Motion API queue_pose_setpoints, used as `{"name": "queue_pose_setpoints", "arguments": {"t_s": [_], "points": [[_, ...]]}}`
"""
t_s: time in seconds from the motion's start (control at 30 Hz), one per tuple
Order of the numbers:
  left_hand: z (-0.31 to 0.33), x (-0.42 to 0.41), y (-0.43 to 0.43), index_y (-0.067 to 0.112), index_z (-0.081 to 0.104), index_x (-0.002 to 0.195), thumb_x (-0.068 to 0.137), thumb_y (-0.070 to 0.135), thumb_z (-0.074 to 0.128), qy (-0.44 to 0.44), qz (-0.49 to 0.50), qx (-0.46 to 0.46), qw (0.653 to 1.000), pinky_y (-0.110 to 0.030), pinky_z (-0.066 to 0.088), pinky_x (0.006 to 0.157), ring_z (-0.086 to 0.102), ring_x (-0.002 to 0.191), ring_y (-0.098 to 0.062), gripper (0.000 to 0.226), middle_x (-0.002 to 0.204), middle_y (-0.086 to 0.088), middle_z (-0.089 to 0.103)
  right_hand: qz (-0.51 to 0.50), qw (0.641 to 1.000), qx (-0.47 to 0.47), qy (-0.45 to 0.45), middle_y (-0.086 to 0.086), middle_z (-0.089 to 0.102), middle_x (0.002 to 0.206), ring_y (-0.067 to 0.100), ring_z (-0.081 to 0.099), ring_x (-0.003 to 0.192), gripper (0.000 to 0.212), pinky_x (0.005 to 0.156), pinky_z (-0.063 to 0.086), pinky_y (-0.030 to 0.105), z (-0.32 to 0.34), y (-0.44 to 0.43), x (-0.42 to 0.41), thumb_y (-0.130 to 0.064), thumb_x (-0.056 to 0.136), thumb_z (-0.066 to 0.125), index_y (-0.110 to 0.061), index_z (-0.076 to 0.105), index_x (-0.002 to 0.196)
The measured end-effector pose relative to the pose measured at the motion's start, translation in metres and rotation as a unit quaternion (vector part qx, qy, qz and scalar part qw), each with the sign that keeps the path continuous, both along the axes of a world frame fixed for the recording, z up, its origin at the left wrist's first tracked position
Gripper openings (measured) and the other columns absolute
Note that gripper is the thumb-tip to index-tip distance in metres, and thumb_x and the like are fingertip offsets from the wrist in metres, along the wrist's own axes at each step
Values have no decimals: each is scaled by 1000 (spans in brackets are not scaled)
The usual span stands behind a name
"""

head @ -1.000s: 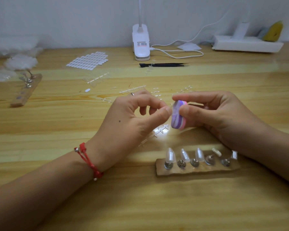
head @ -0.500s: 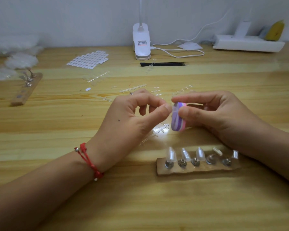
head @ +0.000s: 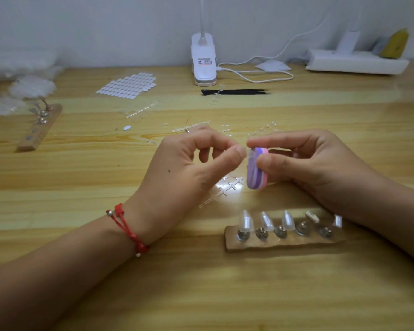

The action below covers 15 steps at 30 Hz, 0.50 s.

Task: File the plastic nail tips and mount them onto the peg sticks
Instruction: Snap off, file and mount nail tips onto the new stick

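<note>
My left hand (head: pixel 189 168) pinches a small clear nail tip (head: pixel 249 154) between thumb and forefinger. The tip touches the purple and pink buffer block (head: pixel 256 172), which my right hand (head: pixel 306 163) grips between thumb and fingers. Below them a wooden strip (head: pixel 282 242) carries a row of metal peg sticks. Three pegs on the left bear clear nail tips (head: pixel 245 220). The fourth peg holds a white pad, and the fifth a small clear piece.
Empty clear sprues (head: pixel 225 188) lie under my hands and further back. A sheet of white adhesive tabs (head: pixel 127 86), black tweezers (head: pixel 234 92), a white clip lamp (head: pixel 203 65) with its cable, and a second wooden peg strip (head: pixel 40 127) stand behind and left.
The buffer block has shifted slightly against the nail tip. Both hands stay in nearly the same place.
</note>
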<state>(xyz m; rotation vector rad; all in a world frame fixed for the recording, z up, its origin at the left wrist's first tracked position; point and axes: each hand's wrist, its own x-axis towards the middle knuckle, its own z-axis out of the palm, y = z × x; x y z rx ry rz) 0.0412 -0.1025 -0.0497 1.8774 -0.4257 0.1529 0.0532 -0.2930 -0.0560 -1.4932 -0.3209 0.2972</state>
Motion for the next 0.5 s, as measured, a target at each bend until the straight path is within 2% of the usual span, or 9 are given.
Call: {"name": "queue_pose_setpoints", "arguments": {"t_s": [0.07,0.17,0.23,0.3,0.43,0.5], "points": [[0,1,0,21,68,70,79,25,71,6,1,6,1000,-6,31,57,41,53,2,10,67,9,50,1,1000,-3,-5,10,76,84,16,73,73,38,73,60,32,0,0,0,-36,59,82,-27,79,96],[0,0,-1,22,68,68,80,16,71,6,-9,20,1000,-6,31,57,41,55,3,14,65,10,49,-39,999,12,-7,8,76,84,17,73,75,38,83,56,43,-2,-1,2,-38,57,81,-28,79,94],[0,0,-1,21,68,69,79,23,71,5,-5,7,1000,-6,32,57,42,54,2,10,65,10,49,-25,1000,7,-5,9,76,84,17,73,74,38,79,60,40,-1,0,1,-35,57,84,-28,79,94],[1,1,0,20,69,70,75,31,68,4,0,1,1000,-6,32,56,42,53,1,12,65,10,49,2,1000,-13,-10,11,76,84,15,73,72,37,69,60,29,1,1,-1,-31,59,87,-27,79,95],[0,0,-1,22,68,68,80,17,71,13,-14,14,1000,-6,31,56,41,54,2,14,65,10,48,-39,999,19,-3,7,76,82,16,73,72,39,77,58,35,-1,0,1,-37,56,81,-28,79,94],[0,0,-1,23,68,68,80,18,71,8,-8,7,1000,-6,32,57,41,54,2,13,66,10,49,-27,999,23,0,7,76,81,16,73,71,37,74,58,33,0,0,1,-36,56,81,-28,79,92]]}}
